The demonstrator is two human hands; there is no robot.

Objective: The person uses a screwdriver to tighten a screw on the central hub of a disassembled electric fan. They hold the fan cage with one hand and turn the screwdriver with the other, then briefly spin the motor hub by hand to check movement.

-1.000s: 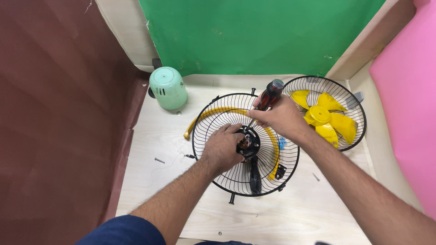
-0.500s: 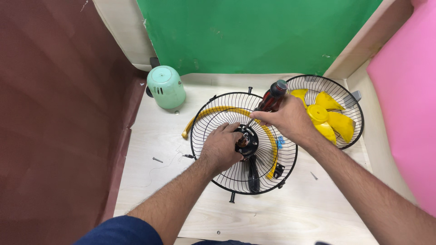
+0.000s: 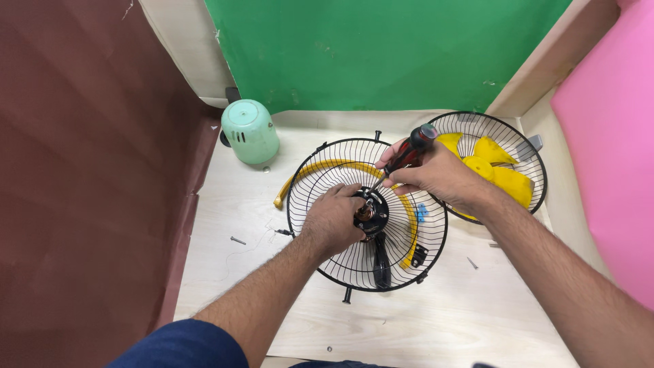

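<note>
Left hand [image 3: 332, 221]: centre of frame, gripping the motor hub [image 3: 371, 212] of the black fan grille [image 3: 320, 197].
Right hand [image 3: 436, 176]: closed around a red-handled screwdriver [image 3: 409, 152], tip at the hub.

No pkgs, labels, signs or screens visible in this view.
</note>
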